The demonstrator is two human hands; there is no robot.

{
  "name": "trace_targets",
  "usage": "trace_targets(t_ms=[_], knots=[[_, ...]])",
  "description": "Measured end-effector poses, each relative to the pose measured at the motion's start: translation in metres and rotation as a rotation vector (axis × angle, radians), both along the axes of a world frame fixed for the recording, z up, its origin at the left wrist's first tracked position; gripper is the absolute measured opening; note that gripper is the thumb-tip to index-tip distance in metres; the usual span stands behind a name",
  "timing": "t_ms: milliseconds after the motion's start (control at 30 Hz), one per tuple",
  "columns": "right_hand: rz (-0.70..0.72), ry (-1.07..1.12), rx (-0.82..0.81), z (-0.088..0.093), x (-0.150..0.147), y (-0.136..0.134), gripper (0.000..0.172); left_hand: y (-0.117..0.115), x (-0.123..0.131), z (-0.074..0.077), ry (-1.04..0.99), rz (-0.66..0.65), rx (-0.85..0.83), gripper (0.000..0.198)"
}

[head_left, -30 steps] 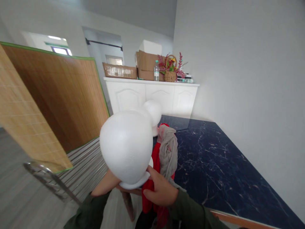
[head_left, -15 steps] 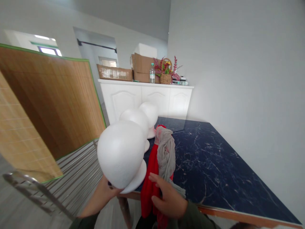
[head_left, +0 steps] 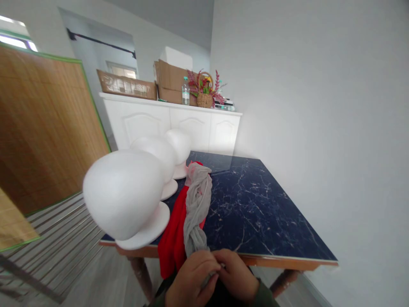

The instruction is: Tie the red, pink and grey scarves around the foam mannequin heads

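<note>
Three white foam heads stand in a row along the left edge of a dark blue marble-look table [head_left: 262, 204]. The nearest foam head [head_left: 123, 198] sits at the front left corner, the middle foam head [head_left: 156, 157] and the far foam head [head_left: 179, 147] behind it. A grey cloth [head_left: 196, 204] lies over a red cloth [head_left: 172, 238], both hanging off the front edge. My left hand [head_left: 187, 281] and my right hand [head_left: 238, 277] meet below the table edge, fingers closed on the lower end of the grey cloth.
A white cabinet [head_left: 172, 123] behind the table carries cardboard boxes, a water bottle [head_left: 185, 91] and a flower basket [head_left: 205, 91]. A bamboo screen [head_left: 47, 132] stands at the left, with a metal rack [head_left: 47, 251] below it. A white wall runs along the right.
My left hand has set the nearest foam head down on the table corner and let go. Both hands have come together on the grey cloth. The view has shifted right.
</note>
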State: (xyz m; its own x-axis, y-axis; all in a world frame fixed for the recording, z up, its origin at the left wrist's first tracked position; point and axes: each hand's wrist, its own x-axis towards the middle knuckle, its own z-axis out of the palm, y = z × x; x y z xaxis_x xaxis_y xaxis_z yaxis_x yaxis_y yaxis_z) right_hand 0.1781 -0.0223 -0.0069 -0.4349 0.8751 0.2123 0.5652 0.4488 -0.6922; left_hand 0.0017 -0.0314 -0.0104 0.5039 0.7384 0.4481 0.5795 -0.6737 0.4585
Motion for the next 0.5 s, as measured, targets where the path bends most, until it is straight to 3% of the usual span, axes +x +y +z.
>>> trace_targets(t_ms=[67, 100, 167, 233, 333, 400, 500], knots=[[-0.078, -0.023, 0.097, 0.002, 0.023, 0.016, 0.028, 0.017, 0.045, 0.032, -0.035, -0.199, -0.075, 0.037], [-0.142, -0.051, 0.154, 0.001, 0.037, 0.026, 0.027, 0.027, 0.065, 0.041, -0.045, -0.230, -0.080, 0.034], [-0.286, -0.109, 0.251, -0.004, 0.063, 0.044, 0.030, 0.048, 0.099, 0.045, -0.024, -0.203, -0.055, 0.033], [-0.365, -0.165, 0.290, -0.010, 0.080, 0.056, 0.035, 0.065, 0.121, 0.032, 0.059, -0.086, -0.034, 0.034], [-0.341, -0.241, 0.288, -0.017, 0.087, 0.060, 0.039, 0.079, 0.136, -0.001, 0.178, 0.085, -0.029, 0.039], [-0.316, -0.253, 0.286, -0.019, 0.085, 0.058, 0.042, 0.080, 0.137, -0.017, 0.196, 0.122, 0.000, 0.042], [-0.299, -0.229, 0.283, -0.022, 0.083, 0.057, 0.045, 0.078, 0.133, -0.027, 0.212, 0.131, 0.043, 0.044]])
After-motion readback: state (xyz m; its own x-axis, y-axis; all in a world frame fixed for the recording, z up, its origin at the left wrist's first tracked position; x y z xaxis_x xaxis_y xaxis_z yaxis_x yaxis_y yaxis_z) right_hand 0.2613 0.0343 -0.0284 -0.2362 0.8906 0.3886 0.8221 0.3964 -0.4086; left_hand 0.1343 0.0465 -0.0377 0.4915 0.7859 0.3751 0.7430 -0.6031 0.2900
